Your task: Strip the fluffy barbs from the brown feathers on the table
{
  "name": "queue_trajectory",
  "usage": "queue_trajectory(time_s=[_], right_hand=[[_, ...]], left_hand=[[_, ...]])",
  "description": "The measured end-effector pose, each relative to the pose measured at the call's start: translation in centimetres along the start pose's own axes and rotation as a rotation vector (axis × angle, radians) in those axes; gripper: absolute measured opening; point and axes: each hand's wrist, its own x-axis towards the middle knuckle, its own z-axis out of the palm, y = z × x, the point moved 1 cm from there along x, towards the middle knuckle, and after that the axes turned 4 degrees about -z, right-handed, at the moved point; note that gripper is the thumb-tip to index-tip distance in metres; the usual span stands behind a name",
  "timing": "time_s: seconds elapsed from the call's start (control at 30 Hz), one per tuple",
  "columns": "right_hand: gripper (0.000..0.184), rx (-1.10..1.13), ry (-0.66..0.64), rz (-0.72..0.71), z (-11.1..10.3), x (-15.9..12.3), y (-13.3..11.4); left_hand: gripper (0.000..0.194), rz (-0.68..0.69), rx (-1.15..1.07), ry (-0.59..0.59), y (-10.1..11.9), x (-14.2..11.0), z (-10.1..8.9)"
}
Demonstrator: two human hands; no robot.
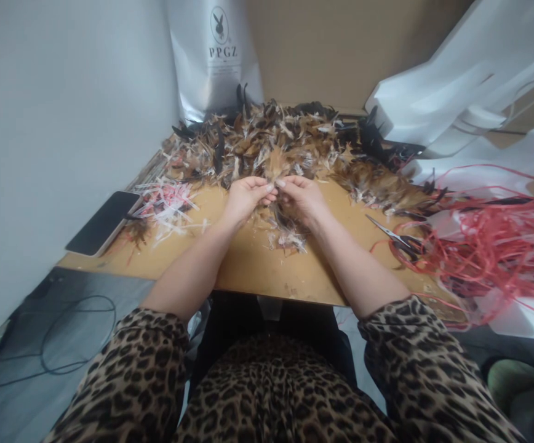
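My left hand [251, 198] and my right hand [300, 195] meet over the middle of the wooden table [267, 271]. Both are closed in a pinch on a small bunch of brown feathers [275, 165], whose tips fan out beyond my fingers. Behind them spreads a large heap of brown, black and whitish feathers [248, 138]. Some loose feathers [290, 239] lie on the table just below my right hand. Between the fingertips, the base of the bunch is hidden.
A phone [103, 223] lies at the left edge beside pink and white strip cuttings [168, 200]. Scissors [394, 235] rest at right near a tangle of red ribbon [498, 246]. A silver bag [216, 74] stands behind the heap; white plastic [437, 104] hangs at back right.
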Motion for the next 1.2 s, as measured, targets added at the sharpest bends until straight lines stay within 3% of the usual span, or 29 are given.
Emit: queue_trajectory(time_s=[0.43, 0.53, 0.63, 0.77, 0.87, 1.0, 1.1, 1.2], right_hand=[[0.033, -0.184, 0.018, -0.079, 0.0, -0.5, -0.9], [0.028, -0.486, -0.044, -0.094, -1.1, -0.5, -2.0], [0.023, -0.906, -0.226, 0.021, -2.6, -0.5, -3.4], [0.023, -1.217, -0.395, 0.085, -4.0, -0.2, -3.9], [0.024, -1.179, -0.481, 0.117, -4.1, 0.1, -2.9], [0.018, -1.009, -0.48, 0.159, -3.9, 0.1, -2.1], [0.014, -0.947, -0.345, 0.164, -3.7, -0.1, -2.9], [0.019, -0.767, -0.107, 0.062, -3.3, -0.4, -3.9]], left_hand=[[0.011, -0.121, 0.035, -0.142, -0.1, -0.2, -0.1], [0.012, -0.11, 0.022, -0.11, 0.1, -0.1, -0.3], [0.012, -0.108, 0.004, -0.086, 0.2, 0.1, -0.5], [0.013, -0.131, -0.001, -0.077, 0.2, 0.1, -0.5], [0.013, -0.146, -0.013, -0.064, 0.1, 0.0, -0.5], [0.013, -0.169, -0.022, -0.059, 0.1, 0.0, -0.4], [0.012, -0.183, -0.044, -0.077, 0.1, 0.0, -0.5], [0.009, -0.217, -0.081, -0.093, 0.2, 0.0, -0.5]])
